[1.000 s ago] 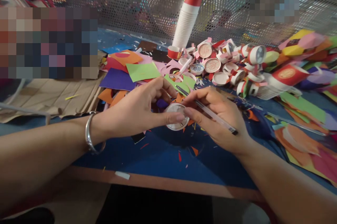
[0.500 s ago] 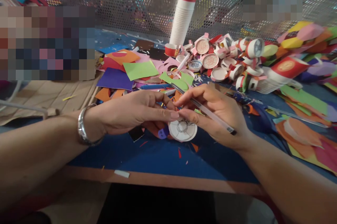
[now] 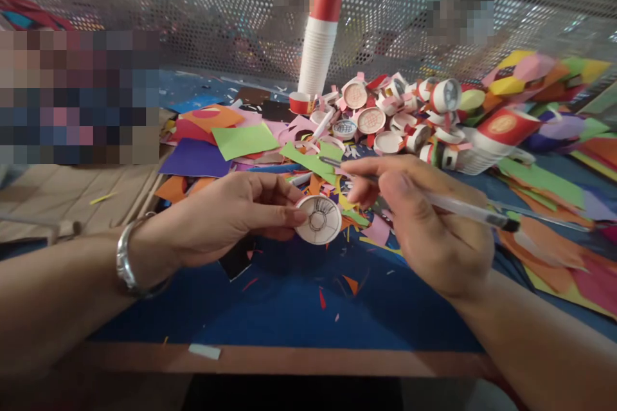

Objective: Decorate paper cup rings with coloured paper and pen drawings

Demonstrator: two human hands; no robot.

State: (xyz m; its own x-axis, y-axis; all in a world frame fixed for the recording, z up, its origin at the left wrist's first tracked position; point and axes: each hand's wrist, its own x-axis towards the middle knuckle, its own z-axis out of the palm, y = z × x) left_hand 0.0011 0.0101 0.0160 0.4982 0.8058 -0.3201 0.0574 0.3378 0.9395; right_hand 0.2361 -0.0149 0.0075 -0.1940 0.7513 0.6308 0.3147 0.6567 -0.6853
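Note:
Between thumb and fingers, my left hand (image 3: 263,205) pinches the left edge of a round white paper cup bottom (image 3: 324,223). Its pale face, tilted up at me, bears a drawn ring with lines running outward and dense strokes near the top. My right hand (image 3: 429,224) grips a clear-barrelled pen (image 3: 457,204) with a dark end cap. The pen's tip points up and left, above the disc and apart from it. Paper scraps (image 3: 376,228) lie on the blue table (image 3: 289,308) behind and under the hands.
A tall stack of paper cups (image 3: 319,44) stands by the perforated metal screen (image 3: 222,12). Several cut cup pieces (image 3: 371,120) are heaped at the back. Coloured paper sheets (image 3: 245,139) lie left of them, with more paper at right. Cardboard (image 3: 72,186) lies on the left.
My right hand has come away from the disc to the right, pen still held. The disc, now turned more openly toward me, stays in my left hand.

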